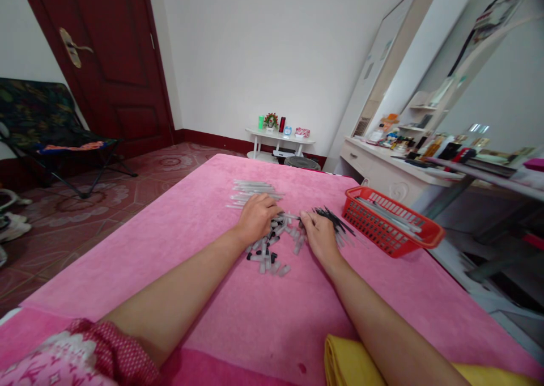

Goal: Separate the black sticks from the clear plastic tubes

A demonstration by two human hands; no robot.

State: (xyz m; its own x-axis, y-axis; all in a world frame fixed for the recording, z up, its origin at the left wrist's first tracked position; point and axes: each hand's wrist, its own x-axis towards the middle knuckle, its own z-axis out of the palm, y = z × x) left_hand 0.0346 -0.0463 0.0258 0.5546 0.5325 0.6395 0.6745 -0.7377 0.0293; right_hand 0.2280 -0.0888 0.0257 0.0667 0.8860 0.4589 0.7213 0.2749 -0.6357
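Note:
My left hand [257, 218] is closed, its fingertips on one end of a thin, clear pen [290, 216]. At the pen's other end, the fingers of my right hand [320, 234] are pinched together; a dark bit shows at their tips. Below and between both hands lies a loose pile of pen caps [267, 257], some frosted clear and some black. Clear pen barrels [250, 189] lie side by side just beyond my left hand. Thin black pen refills [338, 220] are bunched to the right of my right hand, partly hidden by it.
A red plastic basket [391, 221] holding more long, clear tubes stands on the pink cloth [170, 250] at the right. Folded yellow fabric [348, 357] lies under my right forearm. Beyond are a dressing table [382, 159], a small white stand [280, 134] and a folding chair [51, 119].

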